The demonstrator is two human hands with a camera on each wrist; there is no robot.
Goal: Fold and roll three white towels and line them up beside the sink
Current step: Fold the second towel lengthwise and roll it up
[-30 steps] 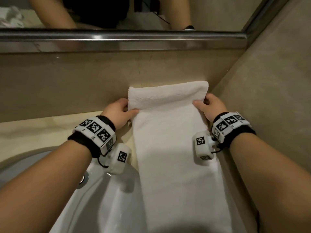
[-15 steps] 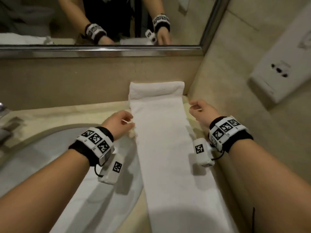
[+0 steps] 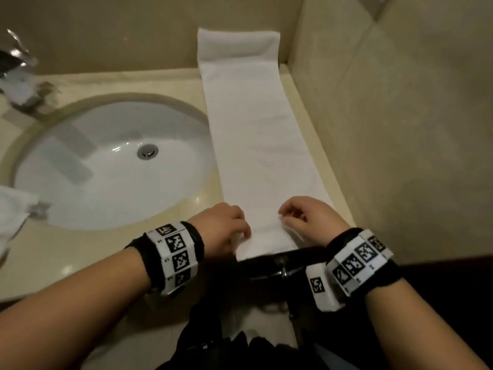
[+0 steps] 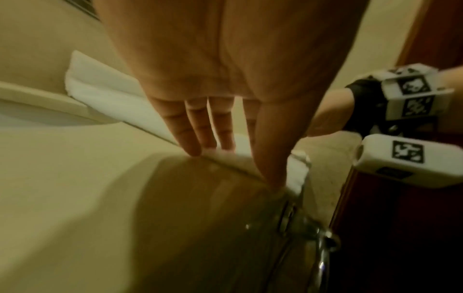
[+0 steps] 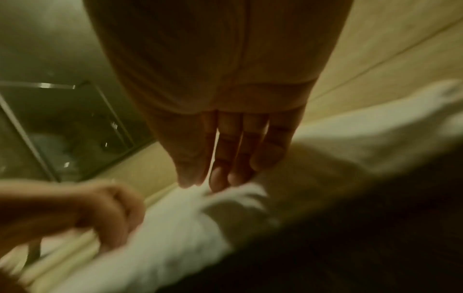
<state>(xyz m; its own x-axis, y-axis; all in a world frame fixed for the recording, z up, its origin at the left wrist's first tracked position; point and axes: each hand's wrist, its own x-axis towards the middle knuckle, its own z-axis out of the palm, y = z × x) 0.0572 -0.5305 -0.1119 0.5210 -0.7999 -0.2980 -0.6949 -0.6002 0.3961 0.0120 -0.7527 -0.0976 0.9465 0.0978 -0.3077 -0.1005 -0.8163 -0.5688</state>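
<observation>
A white towel (image 3: 256, 134), folded into a long narrow strip, lies on the counter right of the sink (image 3: 80, 169). Its far end turns up against the back wall. Its near end reaches the counter's front edge. My left hand (image 3: 241, 233) pinches the near left corner, thumb at the edge and fingers on top (image 4: 238, 158). My right hand (image 3: 286, 218) pinches the near right part, where the cloth rises to the fingertips (image 5: 200, 184). The towel (image 4: 107, 93) runs away behind the left fingers. Only this towel is laid out.
A beige wall (image 3: 400, 129) runs close along the towel's right side. The chrome faucet (image 3: 18, 62) stands at the far left. More white cloth (image 3: 10, 209) lies at the left edge of the counter (image 3: 66, 263). Dark clothing shows below the front edge.
Both hands have left the towel's far end and come back along its sides to the near end, where they now take hold. The head view has tilted down, and the mirror is out of sight.
</observation>
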